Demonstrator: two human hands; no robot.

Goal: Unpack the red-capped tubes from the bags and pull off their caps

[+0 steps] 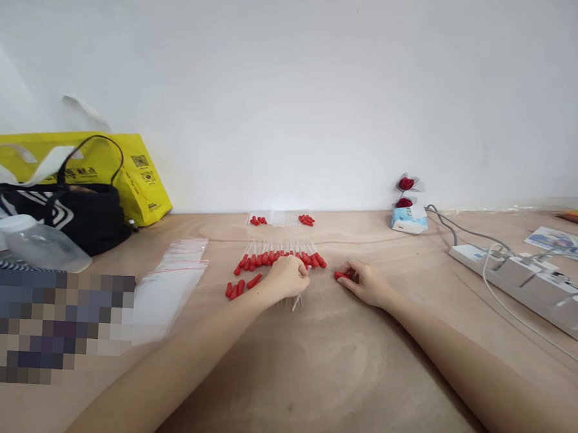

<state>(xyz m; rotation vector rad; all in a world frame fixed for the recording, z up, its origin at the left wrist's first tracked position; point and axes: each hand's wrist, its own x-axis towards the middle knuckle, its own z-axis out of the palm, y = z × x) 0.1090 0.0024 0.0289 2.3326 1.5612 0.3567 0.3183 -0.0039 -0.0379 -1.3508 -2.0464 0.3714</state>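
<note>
A row of clear glass droppers with red rubber bulbs (pixel 280 256) lies on the wooden table (pixel 319 373). My left hand (pixel 288 276) is closed around a clear dropper tube (pixel 297 301) that sticks out below the fingers. Several loose red bulbs (pixel 241 286) lie just left of that hand. My right hand (pixel 365 283) pinches a red bulb (pixel 340 275) at its fingertips. Two small groups of droppers (pixel 282 219) lie farther back near the wall.
A clear zip bag (pixel 169 281) lies at the left. Behind it stand a black bag (pixel 76 212), a yellow bag (pixel 136 176) and a plastic bottle (pixel 40 242). A power strip with cables (pixel 523 277) is at the right; a tissue pack with red roses (pixel 408 210) stands by the wall.
</note>
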